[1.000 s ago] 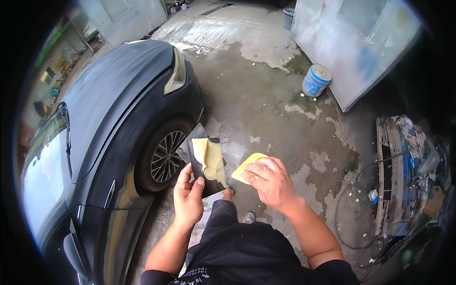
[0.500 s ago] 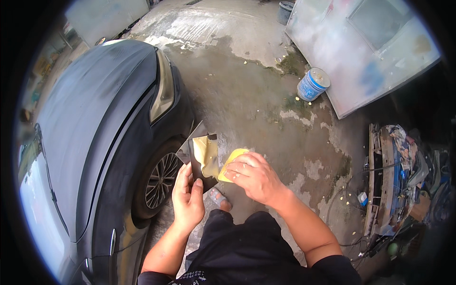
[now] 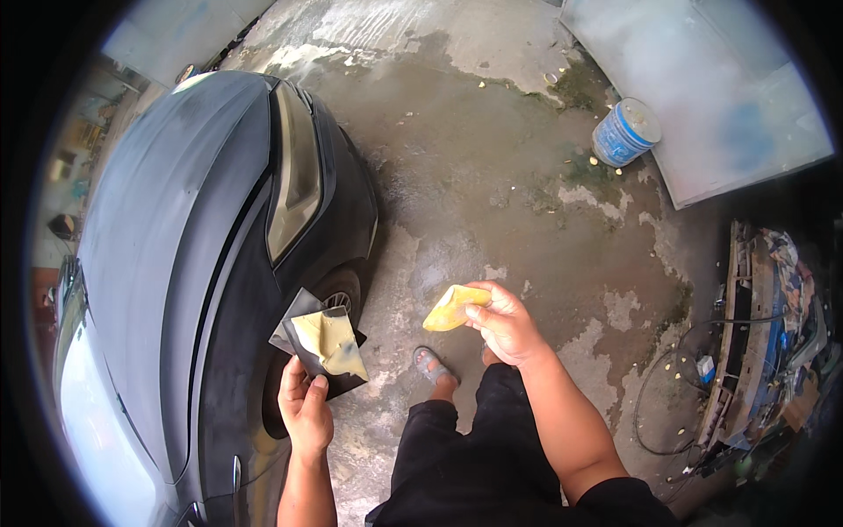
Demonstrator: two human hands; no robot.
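Observation:
My left hand (image 3: 306, 408) is closed on the lower edge of a dark, flat putty board (image 3: 349, 385), thumb on top. A thick cream-yellow smear of putty (image 3: 327, 341) covers much of the board's face, and a grey flat sheet corner sticks out behind it. My right hand (image 3: 507, 329) pinches a yellow putty spreader (image 3: 450, 311) between thumb and fingers, held in the air apart from the board. Its face looks smeared with putty. Beside my left hand is the dark car (image 3: 176, 202), its front wheel (image 3: 341, 288) partly hidden behind the board.
A blue-and-white bucket (image 3: 626, 132) stands on the stained concrete floor (image 3: 492, 202), against a large pale panel (image 3: 729, 114). Car parts (image 3: 746, 342) are heaped at the right, with a dark hose (image 3: 645, 430) looping beside them. The car's pale headlight (image 3: 297, 171) faces the open floor.
My right hand has turned and drawn the spreader away from the board. My left hand has shifted left and lower, so the board now covers more of the wheel. The whole view has shifted.

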